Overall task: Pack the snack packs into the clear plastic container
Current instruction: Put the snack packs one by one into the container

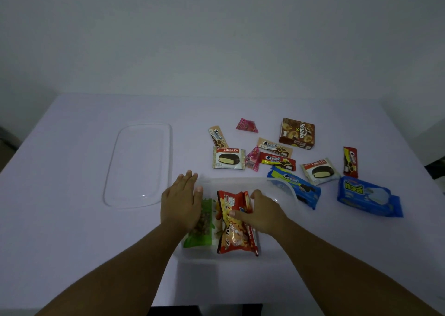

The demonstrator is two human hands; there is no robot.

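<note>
Two packs: inside your clear plastic container (284, 209).
Right hand (262, 213): fingers clamped on the red snack pack (234, 229), soft, crinkly; hold its edges.
Left hand (181, 201): flat, fingers together, beside the green pack (201, 231).

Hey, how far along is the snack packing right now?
Early stage. Done: a green nut pouch lies inside the clear plastic container, under the left hand. In hand: the right hand is holding a red snack bag in it. Left: about a dozen packs, including the brown box, sit on the table; the clear lid is off.
</note>
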